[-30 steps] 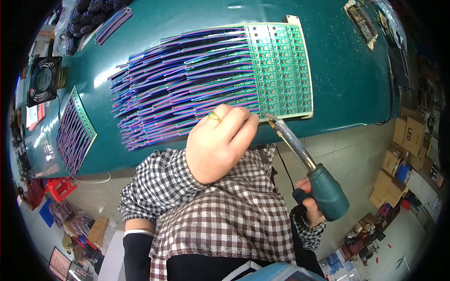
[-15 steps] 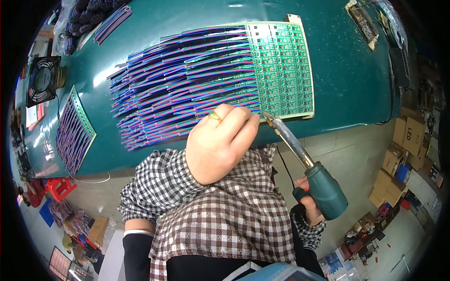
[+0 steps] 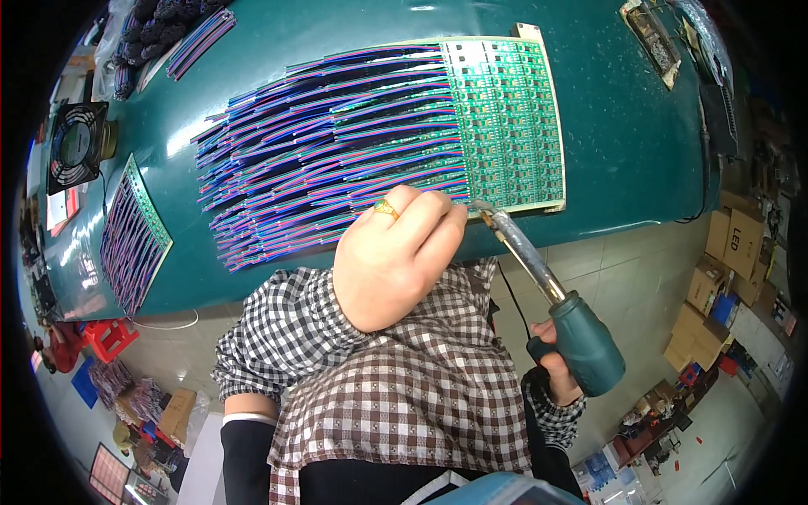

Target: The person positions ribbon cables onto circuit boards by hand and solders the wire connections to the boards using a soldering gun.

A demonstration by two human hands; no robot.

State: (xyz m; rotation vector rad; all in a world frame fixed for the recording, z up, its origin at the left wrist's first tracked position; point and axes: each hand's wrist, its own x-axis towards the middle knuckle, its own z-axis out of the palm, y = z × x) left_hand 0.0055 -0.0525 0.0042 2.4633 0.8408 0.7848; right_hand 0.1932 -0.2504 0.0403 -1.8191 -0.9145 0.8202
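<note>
A green circuit board panel (image 3: 509, 126) lies on the bench, with many rows of small parts. Ribbon wires (image 3: 337, 135) in blue, pink, green and black run left from its left side in overlapping rows. My left hand (image 3: 400, 252), wearing a gold ring, is closed at the panel's near edge; its fingertips pinch the nearest wires, mostly covered by the hand. My right hand (image 3: 557, 366) grips the green handle of a soldering iron (image 3: 581, 345), partly hidden behind it. The iron's tip touches or nearly touches the panel beside my left fingertips.
Further left on the green bench (image 3: 627, 168) lies a second wired panel (image 3: 139, 227), near a black fan (image 3: 77, 145). Wire bundles (image 3: 202, 42) lie at the far left. A worn metal tray (image 3: 650, 42) sits at the far right. Cardboard boxes (image 3: 732, 244) stand beyond the bench.
Both hands keep almost the same pose. The soldering iron's tip has shifted very slightly at the panel's near edge.
</note>
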